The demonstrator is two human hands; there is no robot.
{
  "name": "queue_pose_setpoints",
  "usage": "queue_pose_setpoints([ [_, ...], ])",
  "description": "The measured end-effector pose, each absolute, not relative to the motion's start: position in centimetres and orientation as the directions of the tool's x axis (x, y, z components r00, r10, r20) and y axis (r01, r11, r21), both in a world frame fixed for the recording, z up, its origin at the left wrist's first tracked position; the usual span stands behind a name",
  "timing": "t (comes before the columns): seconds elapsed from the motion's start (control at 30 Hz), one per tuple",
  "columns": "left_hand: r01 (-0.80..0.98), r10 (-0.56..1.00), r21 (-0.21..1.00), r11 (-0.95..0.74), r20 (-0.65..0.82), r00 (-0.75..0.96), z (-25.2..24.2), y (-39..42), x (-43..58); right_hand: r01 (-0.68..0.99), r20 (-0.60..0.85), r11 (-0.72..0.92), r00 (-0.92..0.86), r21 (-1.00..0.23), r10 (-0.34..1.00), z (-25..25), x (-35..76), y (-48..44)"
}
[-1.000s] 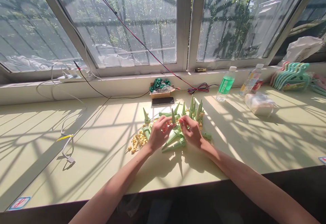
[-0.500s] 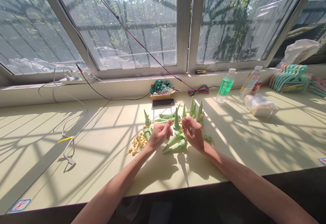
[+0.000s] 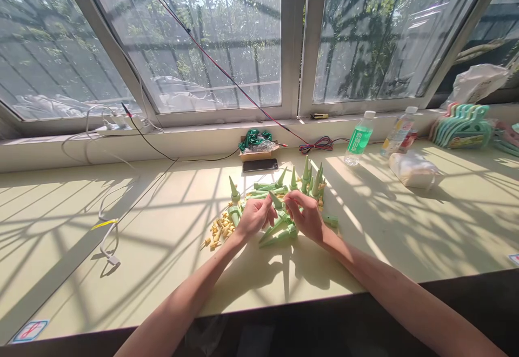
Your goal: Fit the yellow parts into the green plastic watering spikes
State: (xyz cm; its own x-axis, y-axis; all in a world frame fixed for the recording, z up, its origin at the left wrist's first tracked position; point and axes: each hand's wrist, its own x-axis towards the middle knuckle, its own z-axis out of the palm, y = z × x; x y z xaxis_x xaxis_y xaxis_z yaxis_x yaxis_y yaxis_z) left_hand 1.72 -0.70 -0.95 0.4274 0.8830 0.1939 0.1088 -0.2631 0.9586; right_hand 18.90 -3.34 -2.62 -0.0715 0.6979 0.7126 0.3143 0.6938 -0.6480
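Observation:
Between my hands is a green cone-shaped plant watering spike (image 3: 275, 200), tilted with its point toward my left thumb. My left hand (image 3: 257, 216) is closed on it. At the wide end of that spike, my right hand (image 3: 305, 215) has its thumb and forefinger pinched together; whatever is in the pinch is too small to make out. Below the hands, more green spikes (image 3: 279, 235) lie on the table. Several others stand upright behind, such as the spike (image 3: 234, 190) to the left. Small yellow plastic pieces (image 3: 221, 229) are heaped beside my left hand.
Behind the pile are a black phone (image 3: 260, 165) and a small cardboard box (image 3: 255, 155) with green material. To the right stand a green-labelled bottle (image 3: 359, 139), a second bottle (image 3: 399, 132), a wrapped white pack (image 3: 414, 170) and hangers (image 3: 462, 125). A white cable (image 3: 109, 240) lies left.
The spike between my hands has gone from upright to tilted, its point now lower and to the left. My right fingers have moved slightly left, toward its wide end.

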Motion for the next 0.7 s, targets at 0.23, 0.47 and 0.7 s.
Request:
queue_pose_setpoints([
  [0.23,0.091,0.877,0.954,-0.287,0.223,0.426,-0.86,-0.67,1.79,0.277,0.679,0.665,-0.057,-0.693,0.732,-2.97,18.95,-3.15],
  [0.47,0.146,0.852,0.907,-0.395,0.302,0.427,-0.46,-1.12,1.65,0.265,0.666,0.653,-0.050,-0.710,0.744,-3.02,18.99,-3.15],
  [0.7,0.265,0.798,0.775,-0.574,0.455,0.395,-1.10,-1.12,1.73,0.283,0.620,0.595,0.000,-0.752,0.784,-3.10,18.83,-3.24],
])
